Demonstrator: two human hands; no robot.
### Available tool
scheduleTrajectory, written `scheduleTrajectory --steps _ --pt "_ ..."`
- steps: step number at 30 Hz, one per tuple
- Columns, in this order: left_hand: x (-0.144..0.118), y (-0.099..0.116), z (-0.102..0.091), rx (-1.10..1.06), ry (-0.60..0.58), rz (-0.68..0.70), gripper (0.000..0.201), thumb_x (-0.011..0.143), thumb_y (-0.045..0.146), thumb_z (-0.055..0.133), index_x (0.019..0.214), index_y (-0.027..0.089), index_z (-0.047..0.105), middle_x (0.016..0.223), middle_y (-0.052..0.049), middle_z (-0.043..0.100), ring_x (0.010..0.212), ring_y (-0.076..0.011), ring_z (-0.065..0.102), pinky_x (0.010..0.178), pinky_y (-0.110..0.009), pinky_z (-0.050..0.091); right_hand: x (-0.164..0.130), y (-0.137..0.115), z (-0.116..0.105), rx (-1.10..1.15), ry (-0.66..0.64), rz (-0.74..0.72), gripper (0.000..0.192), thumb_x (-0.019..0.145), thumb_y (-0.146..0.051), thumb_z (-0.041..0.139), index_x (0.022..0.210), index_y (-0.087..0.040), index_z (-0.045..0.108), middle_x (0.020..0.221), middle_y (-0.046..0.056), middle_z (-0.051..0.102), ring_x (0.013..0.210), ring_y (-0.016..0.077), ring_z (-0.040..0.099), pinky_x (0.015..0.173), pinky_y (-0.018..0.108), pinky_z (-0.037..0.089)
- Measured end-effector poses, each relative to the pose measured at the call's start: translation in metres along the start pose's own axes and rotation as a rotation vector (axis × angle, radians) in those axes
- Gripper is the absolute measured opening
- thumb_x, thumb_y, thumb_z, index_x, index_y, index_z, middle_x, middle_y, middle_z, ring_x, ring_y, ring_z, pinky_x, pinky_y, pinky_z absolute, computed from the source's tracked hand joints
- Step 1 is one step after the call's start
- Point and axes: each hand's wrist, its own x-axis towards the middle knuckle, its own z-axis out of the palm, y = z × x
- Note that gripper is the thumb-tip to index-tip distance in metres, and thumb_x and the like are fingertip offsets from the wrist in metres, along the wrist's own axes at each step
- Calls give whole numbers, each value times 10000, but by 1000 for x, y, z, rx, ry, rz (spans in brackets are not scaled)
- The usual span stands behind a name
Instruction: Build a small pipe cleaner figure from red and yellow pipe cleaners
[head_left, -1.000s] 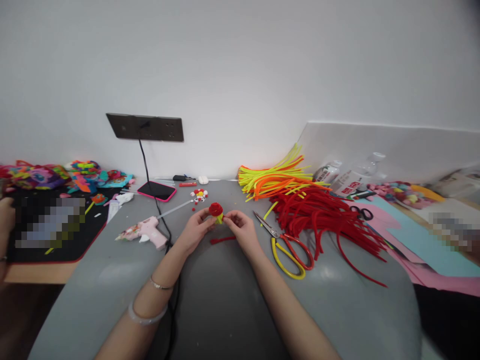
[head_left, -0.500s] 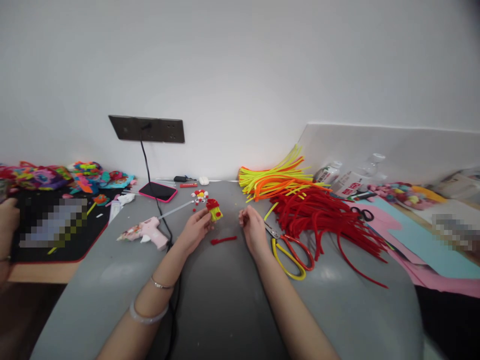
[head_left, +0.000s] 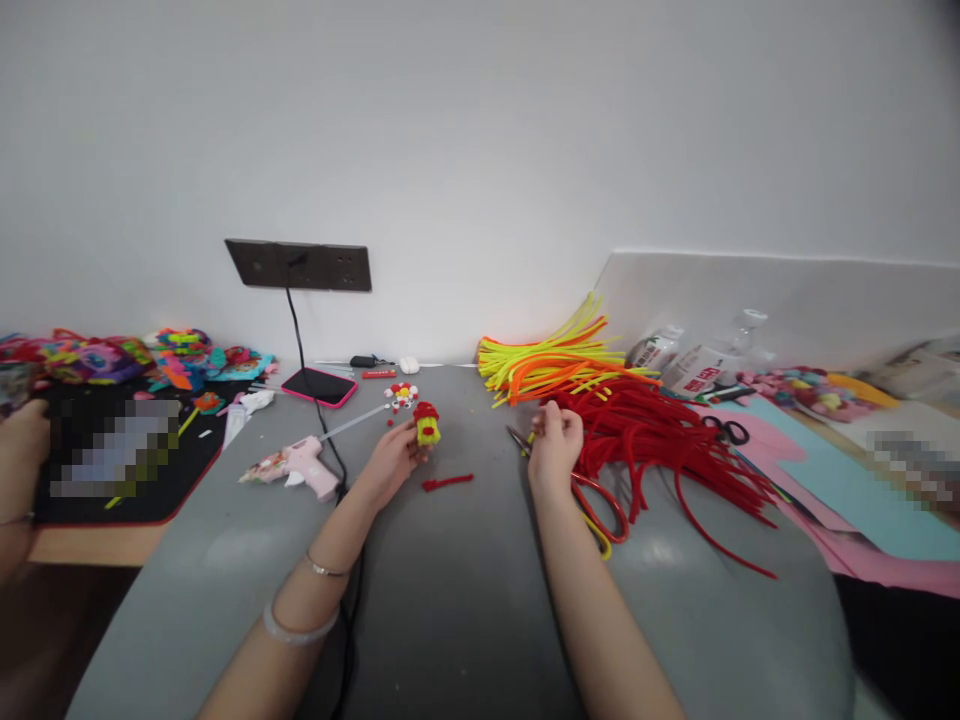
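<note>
A short red strip (head_left: pixel 448 482) lies on the grey table (head_left: pixel 450 600), and the rest can be placed from it. Just beyond the strip and a little to its left, the left hand (head_left: pixel 394 460) pinches a small red-and-yellow piece (head_left: pixel 428 430), red at the top with a red dot on its yellow front, held up between the fingertips. To the right of the strip, the right hand (head_left: pixel 555 445) is curled over the scissors (head_left: pixel 519 439), hiding their middle; I cannot tell whether its fingers hold or touch anything. Farther right of the strip spreads a heap of red fuzzy stems (head_left: pixel 637 430), with a yellow-and-orange bundle (head_left: pixel 555 360) beyond the strip against the wall. Left of the strip rests a pale pink glue gun (head_left: pixel 304 465), and farther back on that side is a phone (head_left: pixel 319 385) (pink-edged, with a black cable (head_left: pixel 301 345) crossing it). Small red and white pieces (head_left: pixel 403 392) sit beyond the strip, slightly left.
</note>
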Motion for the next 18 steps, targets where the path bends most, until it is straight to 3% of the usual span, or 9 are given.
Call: scheduleTrajectory --steps 3,7,13,18 --pt "0 0 0 8 4 -4 274 683 265 724 931 150 696 850 -63 701 675 -130 598 597 -233 427 2 0 -7 38 43 0 413 693 -464 749 688 -218 417 593 -85 505 514 77 480 521 205 401" --pt "1 -1 -1 18 -2 -9 280 672 257 731 927 148 694 834 -61 696 659 -125 596 590 -229 426 -9 -1 -3 6 -11 76 386 636 -449 785 708 -203 497 685 -24 637 535 96 554 541 238 469" --pt "2 -4 -3 46 -69 12 294 691 278 733 948 139 704 826 -65 699 652 -129 588 605 -240 423 -23 -7 6 -89 -151 85 325 638 -415 788 723 -188 571 720 29 705 669 188 681 649 328 551" --pt "2 -7 -4 73 -96 43 342 703 292 761 1000 135 693 923 -87 714 720 -141 620 635 -241 436 -27 -6 9 -140 -292 174 356 599 -463 813 642 -178 604 659 40 716 582 175 659 609 323 546"
